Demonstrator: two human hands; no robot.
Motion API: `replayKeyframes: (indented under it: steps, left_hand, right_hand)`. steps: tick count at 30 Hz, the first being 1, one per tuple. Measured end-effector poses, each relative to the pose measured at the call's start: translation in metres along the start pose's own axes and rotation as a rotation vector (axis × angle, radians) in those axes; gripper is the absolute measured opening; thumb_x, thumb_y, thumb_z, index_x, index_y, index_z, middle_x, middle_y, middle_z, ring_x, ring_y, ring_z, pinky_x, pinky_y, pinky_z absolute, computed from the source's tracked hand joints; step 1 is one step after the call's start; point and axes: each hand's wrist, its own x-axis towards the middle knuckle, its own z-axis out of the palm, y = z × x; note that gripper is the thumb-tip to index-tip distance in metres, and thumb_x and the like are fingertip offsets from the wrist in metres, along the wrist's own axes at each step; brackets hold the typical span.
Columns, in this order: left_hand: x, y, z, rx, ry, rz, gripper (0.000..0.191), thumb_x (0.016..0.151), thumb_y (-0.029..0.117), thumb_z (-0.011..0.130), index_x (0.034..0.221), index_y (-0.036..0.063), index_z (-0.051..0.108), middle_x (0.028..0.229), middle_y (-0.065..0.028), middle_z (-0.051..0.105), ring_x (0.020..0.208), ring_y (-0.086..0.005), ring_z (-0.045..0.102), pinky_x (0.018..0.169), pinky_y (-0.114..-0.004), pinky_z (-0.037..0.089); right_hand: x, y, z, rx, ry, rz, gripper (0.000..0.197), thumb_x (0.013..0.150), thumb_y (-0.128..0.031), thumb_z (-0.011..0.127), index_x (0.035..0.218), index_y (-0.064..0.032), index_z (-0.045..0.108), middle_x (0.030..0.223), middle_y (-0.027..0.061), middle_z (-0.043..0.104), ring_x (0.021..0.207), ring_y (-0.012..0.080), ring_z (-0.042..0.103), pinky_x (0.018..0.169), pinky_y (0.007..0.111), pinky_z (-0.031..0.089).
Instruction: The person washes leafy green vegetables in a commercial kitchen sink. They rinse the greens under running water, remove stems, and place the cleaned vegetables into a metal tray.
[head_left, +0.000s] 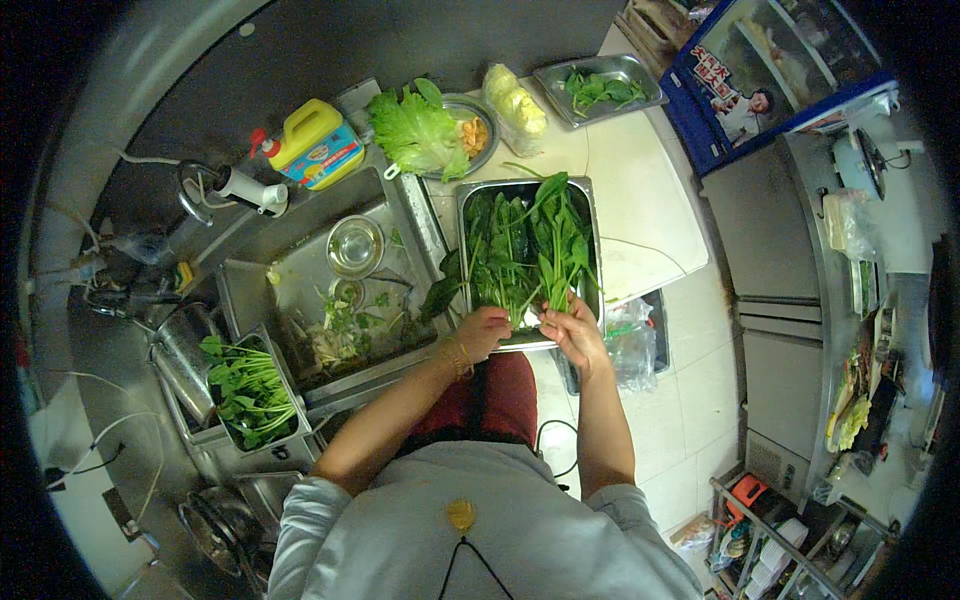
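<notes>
A rectangular stainless-steel pan (597, 225) filled with leafy greens (499, 247), which look like spinach, stands before me. My right hand (574, 330) grips the stem ends of a bunch of spinach-like greens (556, 240) at the pan's near right; the leaves point away from me over the pan. My left hand (486, 330) is at the pan's near left edge, its fingers curled beside the stem ends of the other greens. Whether those fingers hold a stem is not clear. Dark leaves (442, 289) hang over the pan's left side.
Left lies a steel sink (300, 270) with a metal bowl (355, 247) and vegetable scraps. A yellow detergent jug (319, 142), a lettuce plate (491, 142), a wrapped cabbage (516, 109) and a shallow tray (555, 82) stand beyond. Another pan of greens (259, 394) is lower left.
</notes>
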Motion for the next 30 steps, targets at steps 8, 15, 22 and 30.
replayKeyframes:
  steps: [8,15,22,30]
  left_hand:
    - [0.048,-0.034,0.031,0.739,0.100,0.012,0.030,0.083,0.025,0.056,0.101,0.0014,0.058,0.095,-0.0179,0.062,0.085,-0.0285,0.062,0.072,-0.037,0.051]
    - [0.062,0.030,0.064,1.239,0.056,-0.320,0.042,0.085,0.029,0.054,0.110,-0.0048,0.051,0.088,-0.0176,0.064,0.074,-0.0280,0.064,0.060,-0.036,0.052]
    - [0.044,0.033,0.053,0.710,0.468,0.063,0.042,0.069,0.020,0.070,0.098,-0.0013,0.050,0.073,-0.0131,0.060,0.062,-0.0244,0.059,0.055,-0.034,0.048]
    - [-0.044,0.131,0.027,-0.268,0.452,0.323,0.017,0.078,-0.002,0.060,0.088,0.0036,0.048,0.072,0.0034,0.041,0.061,-0.0047,0.042,0.050,-0.021,0.037]
  right_hand:
    - [0.011,-0.009,-0.020,-0.934,0.265,-0.291,0.045,0.071,0.000,0.062,0.111,0.0030,0.041,0.095,0.0192,0.059,0.089,0.0344,0.058,0.077,0.036,0.047]
    - [-0.024,-0.022,0.022,-1.181,0.457,-0.459,0.062,0.068,0.001,0.062,0.123,0.0039,0.033,0.117,0.0237,0.042,0.107,0.0368,0.044,0.092,0.039,0.037]
    - [-0.022,0.006,-0.013,-1.234,0.500,-0.647,0.055,0.068,0.002,0.062,0.117,0.0011,0.039,0.111,0.0204,0.045,0.105,0.0347,0.045,0.089,0.039,0.038]
    - [-0.025,-0.058,0.087,0.035,-0.065,0.149,0.038,0.087,-0.031,0.053,0.116,-0.0067,0.046,0.109,0.0090,0.055,0.094,0.0199,0.055,0.074,0.035,0.047]
